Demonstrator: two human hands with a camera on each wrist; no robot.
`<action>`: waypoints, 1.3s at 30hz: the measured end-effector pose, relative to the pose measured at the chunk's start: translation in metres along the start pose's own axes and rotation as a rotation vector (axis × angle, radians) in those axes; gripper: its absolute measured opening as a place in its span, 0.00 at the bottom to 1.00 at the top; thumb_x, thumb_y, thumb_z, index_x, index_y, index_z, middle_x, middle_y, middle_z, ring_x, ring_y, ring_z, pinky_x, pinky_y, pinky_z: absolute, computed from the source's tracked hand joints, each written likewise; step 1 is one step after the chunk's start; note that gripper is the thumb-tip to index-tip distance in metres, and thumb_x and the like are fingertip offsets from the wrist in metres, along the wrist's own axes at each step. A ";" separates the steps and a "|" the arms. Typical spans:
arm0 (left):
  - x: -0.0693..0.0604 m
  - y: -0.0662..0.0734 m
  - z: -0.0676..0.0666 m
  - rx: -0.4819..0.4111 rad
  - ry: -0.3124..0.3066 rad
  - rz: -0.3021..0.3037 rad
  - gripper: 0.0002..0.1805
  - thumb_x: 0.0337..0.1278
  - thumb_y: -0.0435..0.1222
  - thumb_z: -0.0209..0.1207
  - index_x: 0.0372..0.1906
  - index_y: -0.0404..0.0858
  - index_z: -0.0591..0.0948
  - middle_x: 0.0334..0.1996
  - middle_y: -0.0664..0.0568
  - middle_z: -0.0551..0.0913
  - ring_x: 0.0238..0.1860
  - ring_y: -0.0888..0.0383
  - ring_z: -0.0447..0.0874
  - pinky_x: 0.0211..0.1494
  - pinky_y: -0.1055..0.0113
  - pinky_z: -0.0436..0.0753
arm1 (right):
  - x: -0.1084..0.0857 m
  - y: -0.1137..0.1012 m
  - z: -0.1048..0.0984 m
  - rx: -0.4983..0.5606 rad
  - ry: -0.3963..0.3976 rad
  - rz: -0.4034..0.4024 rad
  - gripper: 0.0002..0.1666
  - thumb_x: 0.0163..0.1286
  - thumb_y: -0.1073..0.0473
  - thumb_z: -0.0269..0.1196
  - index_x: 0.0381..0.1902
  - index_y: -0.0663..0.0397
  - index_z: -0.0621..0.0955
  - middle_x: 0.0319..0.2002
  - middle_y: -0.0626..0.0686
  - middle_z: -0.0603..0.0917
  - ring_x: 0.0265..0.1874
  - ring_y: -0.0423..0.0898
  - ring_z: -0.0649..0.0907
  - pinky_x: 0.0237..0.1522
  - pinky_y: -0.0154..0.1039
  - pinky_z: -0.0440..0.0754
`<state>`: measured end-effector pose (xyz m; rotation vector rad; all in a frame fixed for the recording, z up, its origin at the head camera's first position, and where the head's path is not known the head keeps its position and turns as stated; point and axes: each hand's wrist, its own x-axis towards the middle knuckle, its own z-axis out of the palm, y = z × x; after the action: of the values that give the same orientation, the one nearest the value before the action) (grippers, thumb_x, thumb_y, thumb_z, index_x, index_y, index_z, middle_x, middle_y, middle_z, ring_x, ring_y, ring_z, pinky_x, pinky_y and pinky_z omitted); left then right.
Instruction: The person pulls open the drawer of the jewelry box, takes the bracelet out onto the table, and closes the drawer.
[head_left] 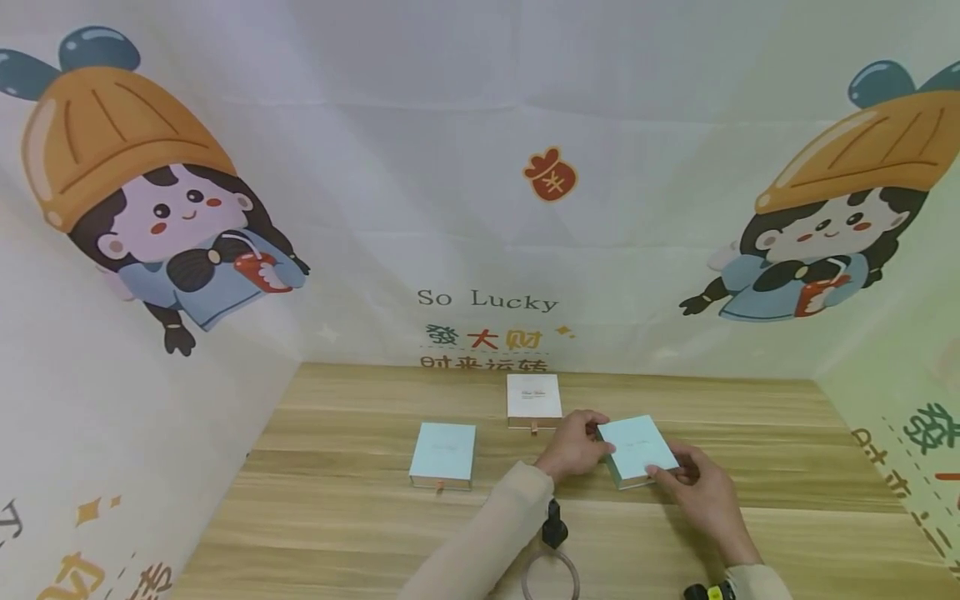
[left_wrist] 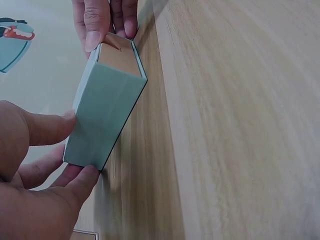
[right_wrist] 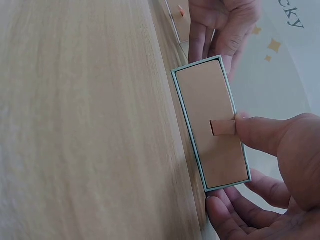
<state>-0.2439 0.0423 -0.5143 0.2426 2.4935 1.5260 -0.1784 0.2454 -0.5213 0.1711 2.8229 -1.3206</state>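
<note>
Both hands hold a mint-green drawer-style gift box [head_left: 637,450] at the right of the table. My left hand [head_left: 576,446] grips its left end, with the thumb on the lid and fingers at the far side and underneath. My right hand [head_left: 705,492] grips the near right part. In the right wrist view, the right thumb [right_wrist: 265,132] touches the short ribbon pull tab [right_wrist: 223,128] on the tan drawer front [right_wrist: 200,95]. The drawer sits flush inside its sleeve. The box looks slightly tilted; whether its underside touches the table cannot be told.
A second mint box [head_left: 442,452] lies left on the wooden table [head_left: 337,517], its tab facing me. A white box [head_left: 534,398] with printed lettering lies near the back wall, just beyond the left hand. A printed cloth backdrop [head_left: 465,208] encloses the back and sides.
</note>
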 end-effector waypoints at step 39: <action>-0.046 0.006 0.002 0.201 0.051 0.097 0.10 0.53 0.32 0.73 0.35 0.32 0.84 0.28 0.53 0.84 0.28 0.67 0.72 0.32 0.75 0.75 | 0.043 0.005 -0.012 0.009 -0.174 -0.187 0.26 0.75 0.53 0.63 0.66 0.59 0.79 0.60 0.65 0.83 0.60 0.63 0.82 0.59 0.57 0.82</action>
<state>-0.1984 0.0358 -0.5054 0.3649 2.7147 1.3297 -0.2198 0.2614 -0.5201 -0.2038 2.7402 -1.3087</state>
